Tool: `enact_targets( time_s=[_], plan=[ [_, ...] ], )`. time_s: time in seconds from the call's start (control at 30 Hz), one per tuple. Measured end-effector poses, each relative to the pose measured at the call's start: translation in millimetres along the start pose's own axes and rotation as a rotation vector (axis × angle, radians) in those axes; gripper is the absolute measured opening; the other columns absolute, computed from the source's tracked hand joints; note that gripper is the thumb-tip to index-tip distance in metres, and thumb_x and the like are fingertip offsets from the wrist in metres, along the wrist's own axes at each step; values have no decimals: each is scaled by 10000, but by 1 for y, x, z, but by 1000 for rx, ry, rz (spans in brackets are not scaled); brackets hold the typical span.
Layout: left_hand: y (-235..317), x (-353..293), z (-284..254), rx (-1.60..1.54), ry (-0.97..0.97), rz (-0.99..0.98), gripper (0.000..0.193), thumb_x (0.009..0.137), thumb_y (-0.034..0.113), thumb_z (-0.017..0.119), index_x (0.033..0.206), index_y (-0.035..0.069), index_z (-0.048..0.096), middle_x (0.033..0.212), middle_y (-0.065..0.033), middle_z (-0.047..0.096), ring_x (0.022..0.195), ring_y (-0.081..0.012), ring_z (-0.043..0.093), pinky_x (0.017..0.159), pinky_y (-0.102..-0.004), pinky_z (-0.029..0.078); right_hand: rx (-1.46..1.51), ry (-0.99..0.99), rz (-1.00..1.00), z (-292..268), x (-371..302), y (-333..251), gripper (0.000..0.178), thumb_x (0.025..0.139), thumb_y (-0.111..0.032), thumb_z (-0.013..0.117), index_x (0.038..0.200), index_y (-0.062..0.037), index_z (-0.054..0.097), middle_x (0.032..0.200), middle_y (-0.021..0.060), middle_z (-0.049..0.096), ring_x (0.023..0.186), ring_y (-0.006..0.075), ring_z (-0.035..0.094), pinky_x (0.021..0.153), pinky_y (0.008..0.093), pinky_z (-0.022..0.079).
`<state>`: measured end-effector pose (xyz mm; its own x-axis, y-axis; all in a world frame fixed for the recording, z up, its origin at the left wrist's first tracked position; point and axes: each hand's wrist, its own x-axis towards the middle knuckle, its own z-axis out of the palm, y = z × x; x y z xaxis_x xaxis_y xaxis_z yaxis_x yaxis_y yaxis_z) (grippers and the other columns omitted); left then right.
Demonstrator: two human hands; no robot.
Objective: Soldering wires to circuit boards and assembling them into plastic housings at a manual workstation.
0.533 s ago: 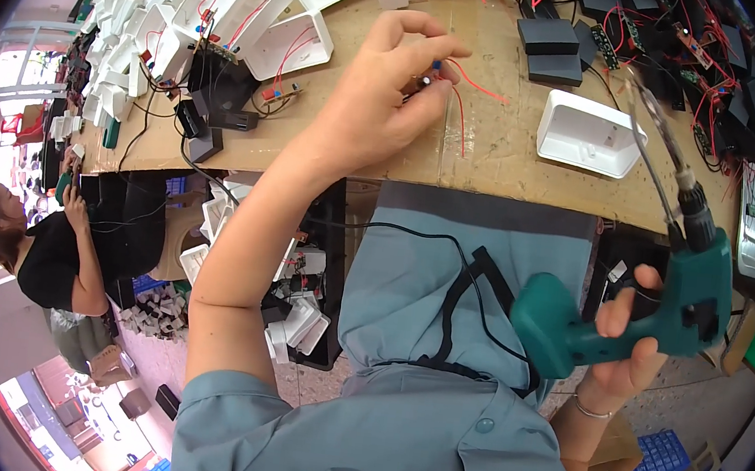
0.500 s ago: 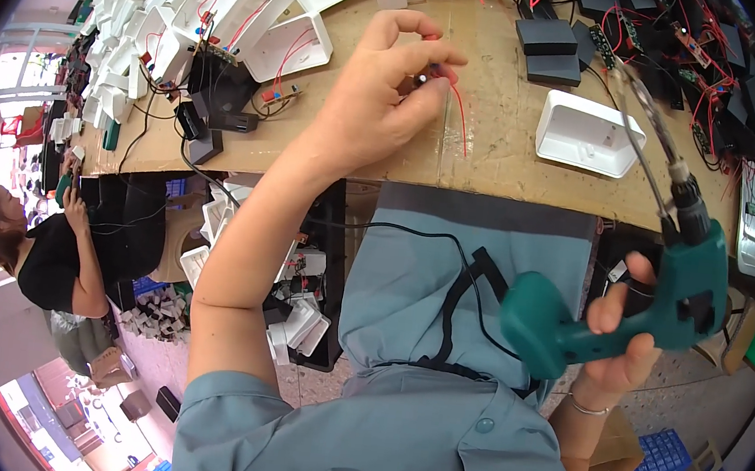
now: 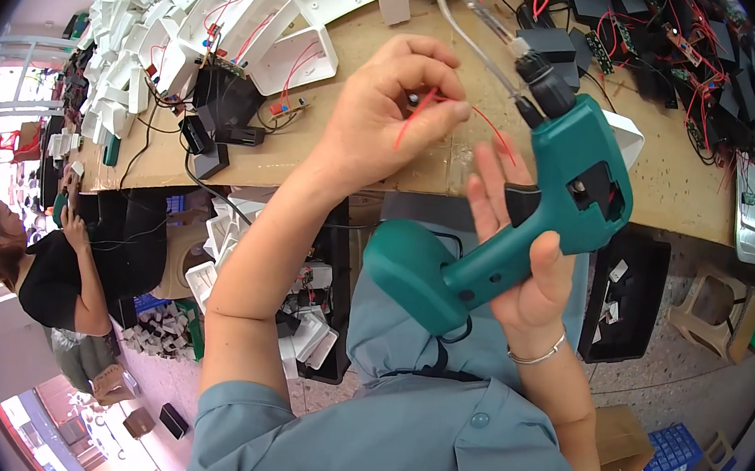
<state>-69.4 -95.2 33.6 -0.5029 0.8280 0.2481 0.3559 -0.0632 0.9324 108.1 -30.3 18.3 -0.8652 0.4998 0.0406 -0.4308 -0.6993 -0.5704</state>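
Note:
My left hand is raised over the near part of the table, thumb and fingers pinched on a thin red wire. One end of the wire sticks out to the right and another red end hangs across the fingers. Anything else inside the pinch is hidden. My right hand holds a green soldering gun by its grip, thumb on one side, fingers loosely stretched near the black trigger. The gun's metal tip and feed tube point up and left, beyond my left hand. Its body partly covers a white plastic box.
White plastic casings are heaped at the far left. Black casings, red wires and circuit boards crowd the far right. A metal tray lies at the right edge. Another person works at the left. A black crate stands below the table.
The soldering gun in my right hand has swung left and up, close to my left hand. My left hand has moved slightly nearer and turned the red wire.

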Motion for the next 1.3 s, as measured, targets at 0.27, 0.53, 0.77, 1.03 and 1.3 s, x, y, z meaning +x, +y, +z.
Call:
enact_targets(
  time_s=[0.27, 0.53, 0.77, 1.03, 1.3],
  plan=[
    [1, -3, 23, 313, -204, 278, 91, 720, 29, 609, 804, 32, 574, 1028, -119, 503, 854, -226, 538, 713, -310, 450, -118, 84, -91, -9, -6, -18, 859, 776, -392, 626, 1388, -84, 107, 1408, 220, 162, 1321, 335, 145, 1091, 382, 159],
    [1, 1, 46, 408, -161, 527, 181, 678, -2, 585, 856, 15, 555, 995, -145, 531, 833, -307, 551, 685, -351, 467, -170, 147, -162, -24, -10, -30, 839, 790, -356, 627, 1387, -86, 104, 1398, 228, 180, 1314, 346, 161, 1090, 390, 172],
    [7, 2, 54, 379, -45, 243, 119, 751, 2, 574, 867, 19, 591, 775, -78, 570, 662, -209, 542, 588, -277, 430, -259, 143, -217, -47, -26, -57, 819, 790, -336, 631, 1376, -59, 130, 1376, 249, 209, 1286, 356, 235, 1065, 396, 253],
    [9, 19, 44, 478, 6, 463, 110, 694, -2, 652, 791, 26, 608, 678, -54, 513, 602, -157, 496, 533, -261, 380, -291, 268, -321, -64, -36, -79, 745, 789, -322, 640, 1351, -62, 226, 1317, 219, 341, 1173, 310, 430, 939, 369, 419],
    [12, 8, 77, 655, 132, 678, 162, 639, 41, 624, 780, 89, 561, 764, -12, 530, 728, -201, 512, 676, -321, 360, -277, 241, -239, -57, -38, -76, 716, 813, -294, 613, 1352, -49, 210, 1317, 231, 330, 1099, 287, 500, 865, 351, 465]
  ],
)
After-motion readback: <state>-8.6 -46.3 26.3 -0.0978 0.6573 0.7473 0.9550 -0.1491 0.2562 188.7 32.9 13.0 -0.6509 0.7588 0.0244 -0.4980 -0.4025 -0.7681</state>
